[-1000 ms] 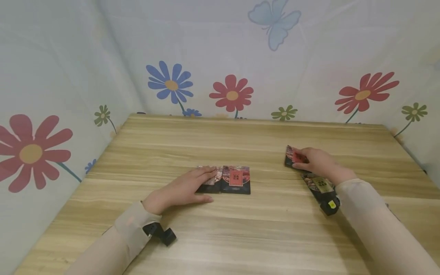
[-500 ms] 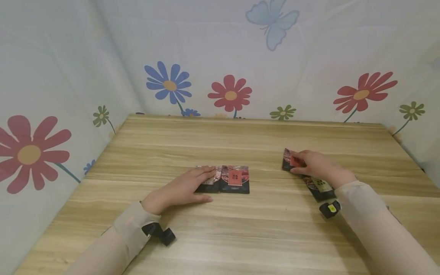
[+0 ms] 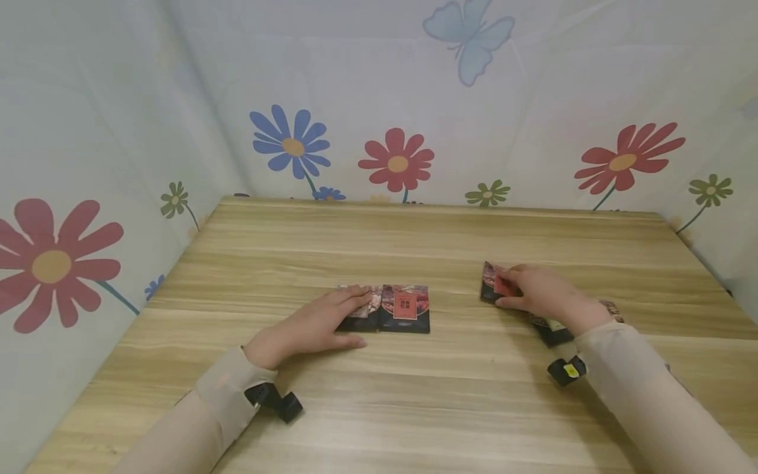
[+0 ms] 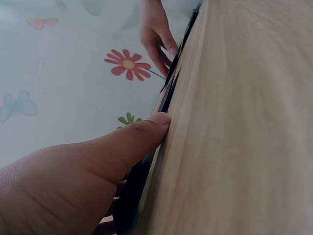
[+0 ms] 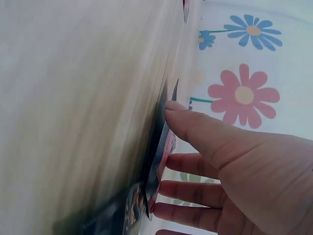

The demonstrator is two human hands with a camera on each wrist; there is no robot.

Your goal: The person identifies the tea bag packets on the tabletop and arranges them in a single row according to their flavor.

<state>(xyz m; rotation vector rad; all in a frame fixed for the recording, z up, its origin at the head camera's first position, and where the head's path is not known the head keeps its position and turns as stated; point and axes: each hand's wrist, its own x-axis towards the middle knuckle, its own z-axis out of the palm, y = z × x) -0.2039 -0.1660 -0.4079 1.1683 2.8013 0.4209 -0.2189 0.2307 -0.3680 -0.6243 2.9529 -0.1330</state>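
My left hand [image 3: 320, 324] lies with extended fingers on a flat dark packet with a food picture and pale label [image 3: 374, 301]. Directly right of that lies a similar packet with a red label [image 3: 405, 311]. Farther right, my right hand [image 3: 551, 296] holds another red-labelled packet [image 3: 490, 287] between thumb and fingers; in the right wrist view this packet [image 5: 159, 147] stands slightly tilted at the tabletop. Partly hidden beneath the right hand and wrist is a dark packet with a yellowish label [image 3: 553, 333].
The wood-grain table [image 3: 438, 401] ends at the back against a white curtain [image 3: 355, 72] printed with flowers and a butterfly. Black wrist-camera mounts [image 3: 290, 407] hang below both sleeves. A patterned packet edge [image 3: 612, 311] shows right of the right wrist.
My right hand has moved slightly left and nearer with the red-labelled packet. It now covers more of the yellowish-labelled packet, which has shifted or turned. My left hand stays in place.
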